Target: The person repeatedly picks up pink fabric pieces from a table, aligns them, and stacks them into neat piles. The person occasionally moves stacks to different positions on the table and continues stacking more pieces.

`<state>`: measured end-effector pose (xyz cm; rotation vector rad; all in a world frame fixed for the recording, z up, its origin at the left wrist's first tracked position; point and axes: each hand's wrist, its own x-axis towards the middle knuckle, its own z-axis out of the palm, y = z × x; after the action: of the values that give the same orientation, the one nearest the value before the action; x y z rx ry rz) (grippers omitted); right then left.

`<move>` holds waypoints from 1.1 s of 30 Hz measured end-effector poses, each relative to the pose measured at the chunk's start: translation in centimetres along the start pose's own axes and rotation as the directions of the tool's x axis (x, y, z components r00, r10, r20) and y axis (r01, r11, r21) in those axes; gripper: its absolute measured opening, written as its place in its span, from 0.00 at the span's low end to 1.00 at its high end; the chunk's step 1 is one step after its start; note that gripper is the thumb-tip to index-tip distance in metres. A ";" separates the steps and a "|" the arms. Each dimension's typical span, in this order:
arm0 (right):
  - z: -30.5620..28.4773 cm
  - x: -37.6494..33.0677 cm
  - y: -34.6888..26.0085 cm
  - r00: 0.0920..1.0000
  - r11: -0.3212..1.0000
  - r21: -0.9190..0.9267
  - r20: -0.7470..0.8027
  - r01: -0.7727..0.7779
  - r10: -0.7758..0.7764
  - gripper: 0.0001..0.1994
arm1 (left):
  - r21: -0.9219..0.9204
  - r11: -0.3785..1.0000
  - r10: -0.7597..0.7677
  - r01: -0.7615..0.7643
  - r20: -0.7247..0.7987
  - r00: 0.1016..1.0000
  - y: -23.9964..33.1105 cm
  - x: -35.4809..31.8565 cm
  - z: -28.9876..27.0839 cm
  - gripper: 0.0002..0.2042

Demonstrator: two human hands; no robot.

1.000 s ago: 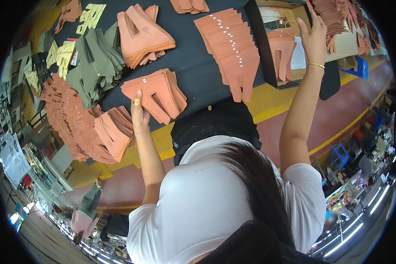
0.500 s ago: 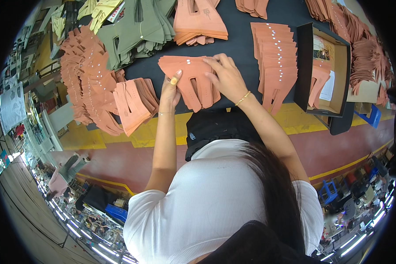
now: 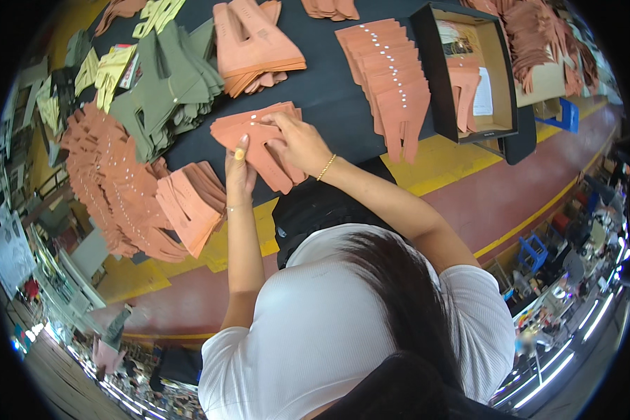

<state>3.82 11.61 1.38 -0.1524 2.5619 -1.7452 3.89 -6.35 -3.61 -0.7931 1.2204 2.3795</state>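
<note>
A small stack of salmon-coloured cut pieces (image 3: 269,166), shaped like shoe uppers with a slot between two legs, is held over the near edge of the dark table. My left hand (image 3: 239,173) grips its left side, thumb on top and a yellow cover around the thumb. My right hand (image 3: 302,145) is closed at the stack's upper right part, fingers bent on the top piece near small white labels (image 3: 253,120). A fanned pile of similar pieces (image 3: 187,203) lies just left of my left hand.
A long row of labelled salmon pieces (image 3: 392,84) overlaps on the table at right, beside a black open box (image 3: 507,91) holding pieces and paper. Green pieces (image 3: 164,91), another salmon stack (image 3: 255,45) and a large labelled pile (image 3: 115,178) lie to the left and beyond.
The whole view has swung, so the table's things sit further left. My right hand has slid from the stack's right corner inward along its top, near the labels. My left hand keeps its grip.
</note>
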 end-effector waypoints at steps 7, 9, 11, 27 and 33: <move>0.0 -0.6 1.3 0.992 0.993 0.019 0.049 -0.120 0.119 0.14 | 0.112 0.993 -0.015 0.020 -0.047 0.999 0.4 -0.2 0.5 0.23; -0.1 -0.5 1.8 0.996 0.996 0.050 0.036 -0.079 0.077 0.14 | 0.135 0.991 -0.009 0.016 -0.057 0.998 0.4 -0.2 0.7 0.24; -0.1 -0.1 2.5 0.996 0.996 0.046 0.057 -0.072 0.070 0.14 | 0.126 0.992 -0.019 0.029 -0.078 0.997 0.4 -0.2 0.8 0.25; -0.9 2.0 5.1 0.974 0.984 0.121 0.201 -0.130 0.104 0.14 | 0.150 0.989 0.021 -0.009 -0.075 0.997 0.1 0.1 0.6 0.29; -0.7 1.9 5.1 0.974 0.984 0.106 0.190 -0.141 0.119 0.13 | 0.183 0.983 0.025 -0.005 -0.112 0.993 -0.1 0.2 0.5 0.26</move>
<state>1.59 13.88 -3.10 -0.1304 2.2791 -1.7420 3.64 -5.91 -3.54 -0.8723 1.4709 2.2196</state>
